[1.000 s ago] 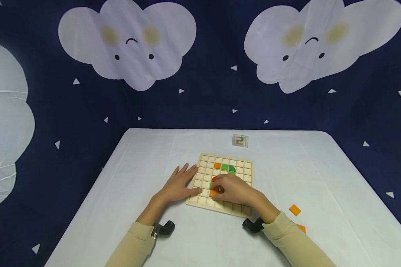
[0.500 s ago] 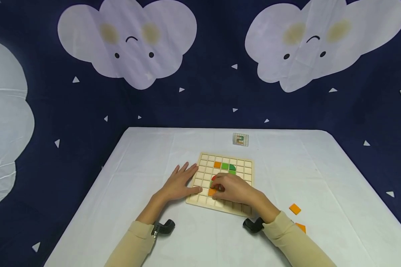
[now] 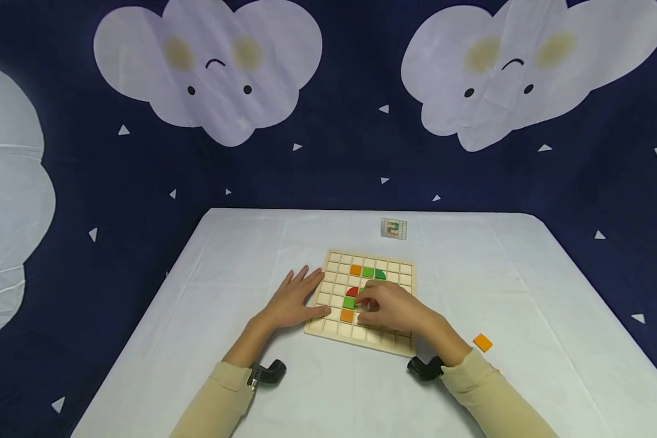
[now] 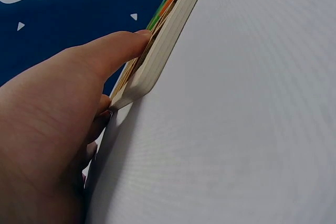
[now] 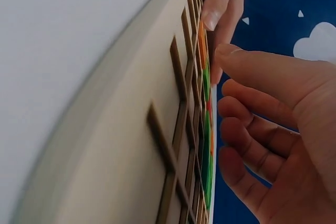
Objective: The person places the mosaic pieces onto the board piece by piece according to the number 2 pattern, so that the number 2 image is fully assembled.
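A wooden grid board (image 3: 336, 281) lies on the white table. My left hand (image 3: 292, 306) rests at its left edge with fingers spread, the thumb lying over the rim (image 4: 173, 35). Just over the board hovers my right hand (image 3: 391, 307), fingers loosely bent, thumb apart and nothing between them (image 5: 273, 129). Left of its fingertips, an orange square tile (image 3: 347, 316), a green square tile (image 3: 349, 302) and a red quarter-round tile (image 3: 353, 292) form a column. Farther back sit another orange tile (image 3: 356, 270), a green one (image 3: 368, 272) and a dark green rounded one (image 3: 380, 274). My right hand hides part of the grid.
A small pattern card (image 3: 393, 229) lies behind the board. To the right, a loose orange tile (image 3: 482, 342) is on the table, with a second mostly covered by my right sleeve (image 3: 495, 395). A dark blue cloth with clouds hangs behind.
My right hand has let go of the front orange tile, which now lies in its cell, and has moved slightly right. My left hand has stayed in place.
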`<state>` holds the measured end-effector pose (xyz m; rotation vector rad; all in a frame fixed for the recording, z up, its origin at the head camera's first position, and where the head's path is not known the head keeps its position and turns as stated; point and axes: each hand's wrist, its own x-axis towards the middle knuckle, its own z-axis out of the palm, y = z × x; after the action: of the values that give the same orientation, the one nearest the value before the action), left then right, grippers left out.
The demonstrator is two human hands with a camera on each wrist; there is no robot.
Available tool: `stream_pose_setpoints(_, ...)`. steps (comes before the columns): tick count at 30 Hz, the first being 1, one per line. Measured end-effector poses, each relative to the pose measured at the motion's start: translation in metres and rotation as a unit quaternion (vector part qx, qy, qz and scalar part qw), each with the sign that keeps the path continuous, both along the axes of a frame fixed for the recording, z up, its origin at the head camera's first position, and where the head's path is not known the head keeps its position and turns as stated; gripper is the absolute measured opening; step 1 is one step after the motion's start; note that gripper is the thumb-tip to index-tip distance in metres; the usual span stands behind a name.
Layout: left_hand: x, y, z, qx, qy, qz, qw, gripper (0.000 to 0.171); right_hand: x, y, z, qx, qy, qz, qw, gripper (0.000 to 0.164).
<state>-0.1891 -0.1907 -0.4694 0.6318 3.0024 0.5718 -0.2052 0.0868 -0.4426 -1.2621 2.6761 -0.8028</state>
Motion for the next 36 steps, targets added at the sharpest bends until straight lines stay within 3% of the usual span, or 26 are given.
stream_pose_setpoints(7, 0.0, -0.001, -0.001, 0.0, 0.007, 0.001, 1.0, 0.091, 0.0, 0.016, -0.002, -0.008, -0.016, -0.02, 1.0, 0.025)
stream_pose_setpoints(36, 0.003, 0.002, -0.001, 0.009, 0.003, 0.006, 0.9999, 0.091, 0.009, 0.084, -0.005, -0.018, 0.006, -0.065, 0.998, 0.026)
